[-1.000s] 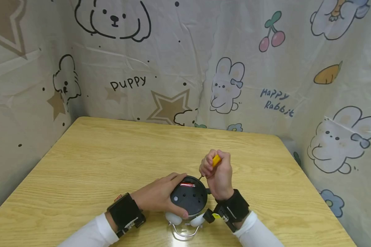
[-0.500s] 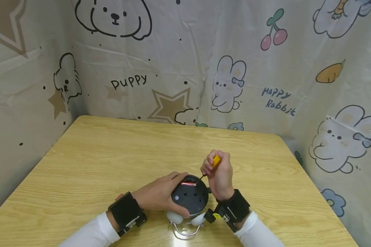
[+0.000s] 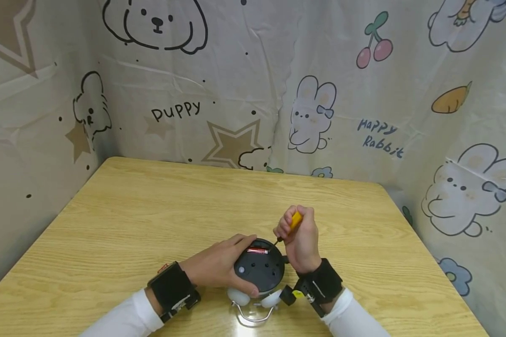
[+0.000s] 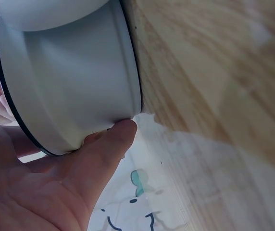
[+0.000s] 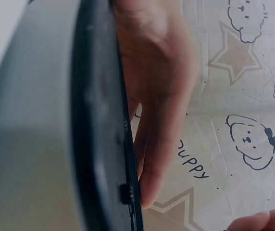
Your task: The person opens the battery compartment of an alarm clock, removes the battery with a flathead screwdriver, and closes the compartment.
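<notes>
A twin-bell alarm clock [image 3: 259, 274] lies with its black back up and its bells toward the person. In its battery slot sits a red battery [image 3: 257, 251]. My left hand [image 3: 221, 264] grips the clock's left side; the left wrist view shows its fingers against the pale casing [image 4: 75, 82]. My right hand [image 3: 301, 243] holds a yellow-handled screwdriver [image 3: 296, 220], tilted, its shaft reaching down to the slot's right end. Whether the tip touches the battery cannot be told. Only the right fingertips [image 5: 260, 222] show in the right wrist view, where the screwdriver is out of sight.
The clock lies on a wood-grain table [image 3: 173, 206], near the person's side. A metal handle [image 3: 255, 322] joins the clock's white bells [image 3: 238, 296]. Behind the table hangs a printed curtain [image 3: 236, 84]. Each wrist wears a black strapped-on device [image 3: 174, 291].
The screwdriver tip has moved from the clock's upper right rim inward to the battery slot's right end. My left hand keeps its grip, and the head view has shifted slightly.
</notes>
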Available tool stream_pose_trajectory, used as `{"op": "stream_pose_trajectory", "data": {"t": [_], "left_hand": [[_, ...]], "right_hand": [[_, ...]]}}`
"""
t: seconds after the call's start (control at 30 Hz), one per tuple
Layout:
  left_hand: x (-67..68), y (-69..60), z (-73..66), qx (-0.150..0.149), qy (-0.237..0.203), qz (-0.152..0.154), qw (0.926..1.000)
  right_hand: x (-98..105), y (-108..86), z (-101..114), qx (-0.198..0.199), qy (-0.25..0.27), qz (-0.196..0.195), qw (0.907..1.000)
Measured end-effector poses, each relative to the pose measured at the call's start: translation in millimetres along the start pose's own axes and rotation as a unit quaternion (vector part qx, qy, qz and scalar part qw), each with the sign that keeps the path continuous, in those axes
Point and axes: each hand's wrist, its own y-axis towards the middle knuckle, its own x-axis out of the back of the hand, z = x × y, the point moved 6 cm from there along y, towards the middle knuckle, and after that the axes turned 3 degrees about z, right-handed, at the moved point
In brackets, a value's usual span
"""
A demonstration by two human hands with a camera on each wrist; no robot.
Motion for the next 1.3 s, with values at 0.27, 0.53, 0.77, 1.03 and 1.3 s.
{"op": "stream_pose_trajectory", "data": {"t": [0.27, 0.53, 0.77, 1.03, 1.3], "left_hand": [[-0.4, 0.4, 1.2, 0.001, 0.002, 0.0, 1.0], [-0.5, 0.8, 0.9, -0.005, 0.007, -0.002, 1.0], [0.3, 0.6, 0.5, -0.004, 0.002, 0.0, 1.0], [0.5, 0.5, 1.0, -0.008, 0.013, -0.007, 0.9999], [0.6, -0.4, 0.2, 0.0, 0.007, -0.012, 0.9999]], "right_hand": [[4.8, 4.3, -4.7, -0.029, 0.043, 0.033, 0.9981], [3.9, 2.9, -8.9, 0.002, 0.1, 0.025, 0.9946], [5.4, 1.5, -9.7, 0.021, 0.131, -0.007, 0.9912], [11.7, 1.3, -10.8, 0.023, 0.175, -0.049, 0.9831], [11.0, 0.2, -10.3, 0.033, 0.175, -0.064, 0.9819]]}}
